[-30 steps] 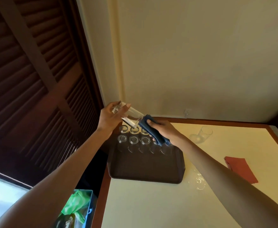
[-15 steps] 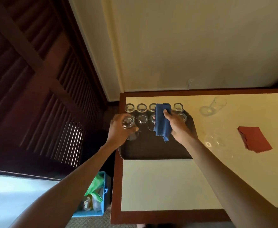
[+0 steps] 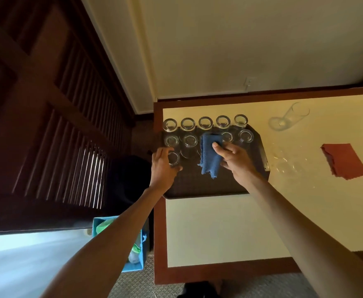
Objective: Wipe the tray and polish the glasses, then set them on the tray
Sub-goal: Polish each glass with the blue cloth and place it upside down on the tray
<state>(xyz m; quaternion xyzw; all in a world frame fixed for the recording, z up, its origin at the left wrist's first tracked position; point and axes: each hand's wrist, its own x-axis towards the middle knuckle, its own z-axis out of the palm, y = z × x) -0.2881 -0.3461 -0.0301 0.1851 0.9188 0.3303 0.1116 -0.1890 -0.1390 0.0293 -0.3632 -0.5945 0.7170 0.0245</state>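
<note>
A dark brown tray (image 3: 215, 186) lies at the table's far left, with several clear glasses standing upside down in two rows along its far side. My left hand (image 3: 162, 166) grips one more upturned glass (image 3: 173, 158) at the left of a third row, resting on the tray. My right hand (image 3: 235, 159) holds a folded blue cloth (image 3: 209, 154) above the tray's middle; the cloth hides part of the second row. One clear glass (image 3: 292, 117) lies on its side on the table to the right of the tray.
The table (image 3: 219, 229) is cream with a reddish wooden border. A red cloth (image 3: 345, 161) lies at the right. Faint clear glasses (image 3: 283, 164) stand just right of the tray. A blue bin (image 3: 120, 244) sits on the floor at the left, below dark louvred doors.
My left hand brought the glass down from in front of me and stood it upside down on the tray. My right hand drew the blue cloth out of the glass. My view tilted downward.
</note>
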